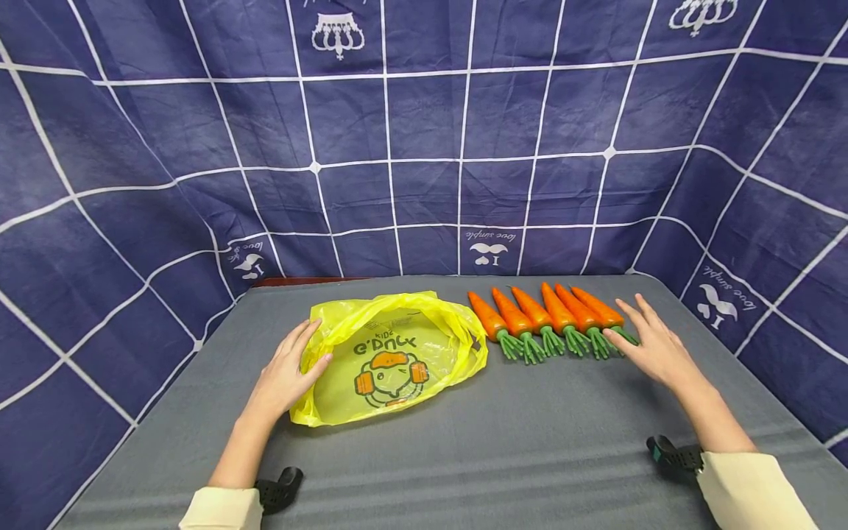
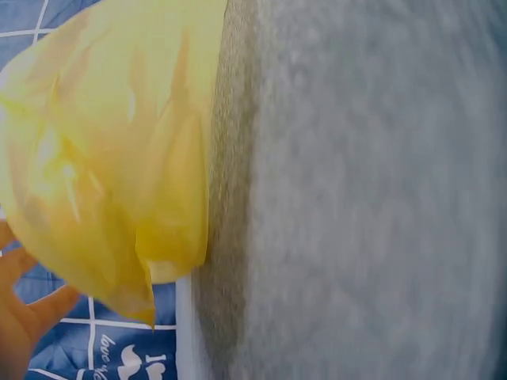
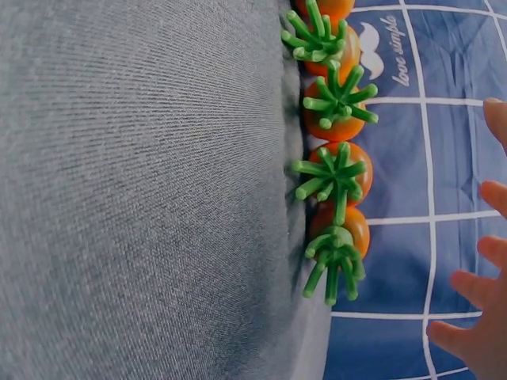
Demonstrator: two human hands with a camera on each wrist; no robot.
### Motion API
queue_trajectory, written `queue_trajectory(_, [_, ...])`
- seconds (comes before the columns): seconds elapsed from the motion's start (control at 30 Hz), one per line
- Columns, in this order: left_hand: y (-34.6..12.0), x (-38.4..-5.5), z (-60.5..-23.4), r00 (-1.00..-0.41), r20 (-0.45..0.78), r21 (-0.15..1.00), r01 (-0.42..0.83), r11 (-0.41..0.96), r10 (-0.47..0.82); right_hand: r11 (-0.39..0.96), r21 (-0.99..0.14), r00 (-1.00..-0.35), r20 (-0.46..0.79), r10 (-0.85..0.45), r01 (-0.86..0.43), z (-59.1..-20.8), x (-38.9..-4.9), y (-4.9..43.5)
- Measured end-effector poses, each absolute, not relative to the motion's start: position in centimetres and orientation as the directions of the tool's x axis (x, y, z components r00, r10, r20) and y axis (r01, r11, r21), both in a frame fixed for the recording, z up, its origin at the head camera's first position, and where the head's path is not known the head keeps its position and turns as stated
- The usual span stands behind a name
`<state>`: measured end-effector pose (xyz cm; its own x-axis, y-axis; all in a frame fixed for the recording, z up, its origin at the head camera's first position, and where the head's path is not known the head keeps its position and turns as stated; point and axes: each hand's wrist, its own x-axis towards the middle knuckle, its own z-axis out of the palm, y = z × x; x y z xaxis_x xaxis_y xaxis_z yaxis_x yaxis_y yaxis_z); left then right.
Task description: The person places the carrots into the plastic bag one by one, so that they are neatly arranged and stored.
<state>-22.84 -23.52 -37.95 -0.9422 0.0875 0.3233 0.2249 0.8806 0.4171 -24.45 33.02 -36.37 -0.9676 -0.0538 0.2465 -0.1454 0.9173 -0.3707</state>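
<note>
Head view: a yellow plastic carrier bag (image 1: pixel 391 361), printed with "G.DUCK" lettering and a cartoon duck, lies between six and seven o'clock from the centre, on a grey cloth (image 1: pixel 464 442); the left hand (image 1: pixel 281 375) is at the bag's nine o'clock edge, fingers and thumb spread apart and overlapping the plastic, though whether they touch it I cannot tell; six orange carrots (image 1: pixel 558 309) lie side by side near four o'clock, their tips aimed between ten and eleven, their green tops towards five; the right hand (image 1: pixel 659 357) is spread wide and holds nothing, just beside the row's three o'clock end; cream sleeves (image 1: pixel 755 489) and black wrist-worn devices (image 1: pixel 672 455) show at five and seven o'clock; a navy curtain (image 1: pixel 424 118) with white grid lines spans nine through twelve to three.

Left wrist view: the bag fills the stretch from nine to eleven o'clock, glossy and creased; the left hand shows at eight, fingers parted, its thumb just beside the plastic; blurred grey cloth takes up three o'clock.

Right wrist view: four leafy carrot tops show plainly from one to four o'clock; the right hand, fingers well separated, is at four, apart from them; grey cloth covers nine.
</note>
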Motion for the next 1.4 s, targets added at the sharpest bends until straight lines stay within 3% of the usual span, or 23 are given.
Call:
queue_trajectory(0.33, [-22.8,-23.0,-38.3,-0.879,0.477,0.494,0.288,0.82,0.021,0.877,-0.458,-0.97,0.242,-0.033,-0.144,-37.0,-25.8,33.1])
queue_trajectory(0.47, [-22.4,-23.0,-38.5,-0.855,0.516,0.58,0.3,0.758,-0.057,0.867,-0.469,-0.956,0.291,-0.03,-0.169,-37.3,-26.3,33.2])
queue_trajectory(0.67, [-21.7,-23.1,-39.0,-0.811,0.534,0.772,0.351,0.531,-0.24,0.86,-0.472,-0.939,0.343,-0.024,-0.195,-37.2,-26.8,33.5])
queue_trajectory(0.87, [-21.2,-23.3,-39.4,-0.766,0.524,0.845,0.413,0.34,-0.372,0.861,-0.474,-0.944,0.328,-0.024,-0.187,-37.2,-27.1,33.6])
queue_trajectory(1.07, [-21.5,-23.3,-39.8,-0.822,0.446,0.887,0.352,0.3,-0.354,0.86,-0.475,-0.948,0.317,-0.03,-0.186,-37.3,-27.4,33.7])
queue_trajectory(1.4, [-22.2,-22.8,-40.5,-0.906,0.399,0.862,0.319,0.394,-0.141,0.85,-0.483,-0.936,0.352,-0.03,-0.208,-37.8,-28.1,33.8])
